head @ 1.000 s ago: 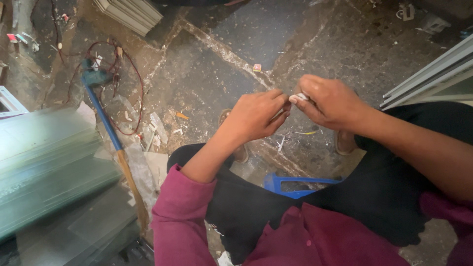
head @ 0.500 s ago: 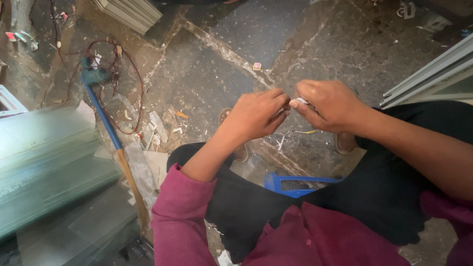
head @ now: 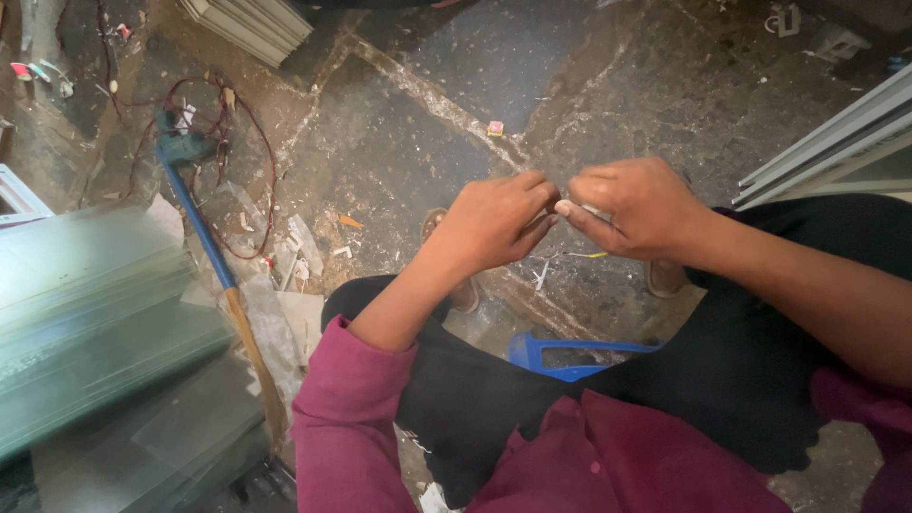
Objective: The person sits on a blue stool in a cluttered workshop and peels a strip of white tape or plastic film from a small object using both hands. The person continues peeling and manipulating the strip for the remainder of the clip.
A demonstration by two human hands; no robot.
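Both hands meet above my knees, over a dusty stone floor. My left hand [head: 494, 223] has its fingers curled and its fingertips pressed against those of my right hand [head: 632, 204]. A small pale object [head: 566, 206] shows between the fingertips of my right hand, mostly hidden by the fingers; I cannot tell what it is. Whether my left hand also grips it is unclear. My sleeves are maroon and my trousers black.
I sit on a blue stool [head: 560, 356]. Stacked glass sheets [head: 90, 323] lie at the left. A blue-handled tool [head: 204, 228] and a reddish cord [head: 256, 142] lie on the floor. Grey metal profiles [head: 826, 142] stand at the right, with more profiles [head: 252, 24] at the top.
Both hands stay together with only small finger movements. The view has shifted slightly.
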